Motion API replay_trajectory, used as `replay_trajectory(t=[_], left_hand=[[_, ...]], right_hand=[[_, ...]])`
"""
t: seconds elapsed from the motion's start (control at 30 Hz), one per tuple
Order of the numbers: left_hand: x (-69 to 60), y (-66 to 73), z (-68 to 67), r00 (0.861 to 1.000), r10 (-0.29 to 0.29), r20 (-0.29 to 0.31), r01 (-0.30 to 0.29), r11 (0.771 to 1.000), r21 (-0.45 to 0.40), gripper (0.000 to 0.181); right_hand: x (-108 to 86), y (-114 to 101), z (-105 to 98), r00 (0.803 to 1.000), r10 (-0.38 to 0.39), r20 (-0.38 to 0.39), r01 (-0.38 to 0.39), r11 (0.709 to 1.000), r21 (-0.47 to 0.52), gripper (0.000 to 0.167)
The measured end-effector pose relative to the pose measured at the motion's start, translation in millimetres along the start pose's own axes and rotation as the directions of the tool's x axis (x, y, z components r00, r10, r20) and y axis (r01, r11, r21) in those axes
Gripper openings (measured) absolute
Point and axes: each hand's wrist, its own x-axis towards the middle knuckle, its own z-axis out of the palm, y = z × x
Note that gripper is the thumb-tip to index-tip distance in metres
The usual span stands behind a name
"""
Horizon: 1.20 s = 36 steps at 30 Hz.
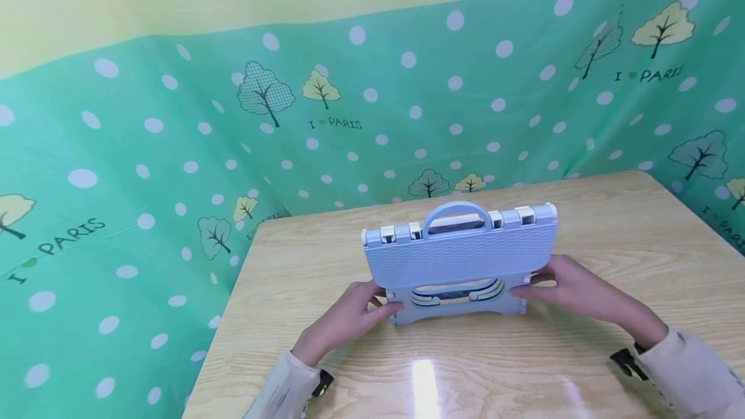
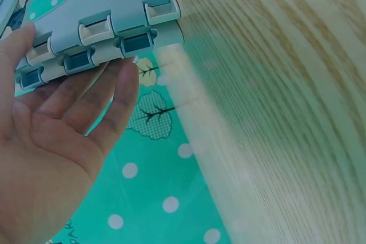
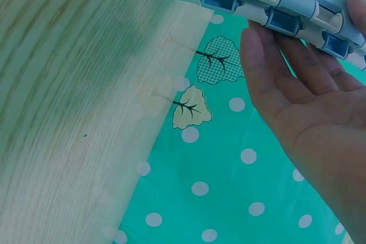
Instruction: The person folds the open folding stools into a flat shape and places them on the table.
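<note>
A light blue folding stool (image 1: pixel 460 260) stands partly folded on the wooden table. Its textured panel slants at the top, with an arched handle (image 1: pixel 456 205) above it. Below, the leg section (image 1: pixel 401 312) has an oval opening. My left hand (image 1: pixel 352 315) grips the left edge of this section, thumb in front. On the opposite edge, my right hand (image 1: pixel 573 286) holds on the same way. Each wrist view shows hinged joints along the held edge, with the left hand's fingers (image 2: pixel 123 92) and the right hand's fingers (image 3: pixel 254 55) behind them.
The wooden table (image 1: pixel 291 264) extends around the stool. Behind it and to both sides hangs a green cloth (image 1: pixel 349 141) with white dots and printed trees. Light glares off the tabletop near its front.
</note>
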Motion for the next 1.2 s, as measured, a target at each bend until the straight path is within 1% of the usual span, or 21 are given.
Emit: replay_trajectory(t=[0.17,0.23,0.57,0.77,0.9,1.1,1.2], left_hand=[[0.5,1.2,-0.3,1.0,-0.009,0.005,0.009,1.0,-0.01,0.051],[0.6,0.3,0.1,1.0,0.002,0.001,-0.002,1.0,-0.011,0.05],[-0.1,0.7,1.2,1.0,0.005,0.0,-0.005,1.0,0.018,0.049],[0.7,0.7,0.9,1.0,0.016,-0.007,-0.016,1.0,0.021,0.046],[0.3,0.6,1.2,1.0,0.023,-0.011,-0.023,0.999,0.023,0.046],[-0.6,1.4,2.4,0.999,0.016,-0.03,-0.014,0.999,0.052,0.053],[-1.0,0.9,4.1,0.999,0.014,-0.037,-0.011,0.997,0.07,0.056]], right_hand=[[0.1,-0.1,-0.7,0.999,0.028,0.015,-0.029,1.0,0.011,0.059],[0.0,-0.4,-0.7,0.999,0.03,0.014,-0.03,1.0,0.008,0.059],[-1.0,-6.0,-1.1,0.997,0.069,0.025,-0.069,0.997,0.016,0.06],[-0.8,-2.6,-1.4,0.998,0.066,0.01,-0.066,0.998,0.004,0.057],[-1.0,-1.8,-0.3,0.999,0.05,0.006,-0.05,0.999,0.003,0.056],[-0.7,-1.1,-0.8,0.999,0.032,-0.003,-0.032,0.999,-0.012,0.059],[-0.9,-0.9,-0.8,1.0,0.029,-0.008,-0.029,0.999,-0.022,0.057]])
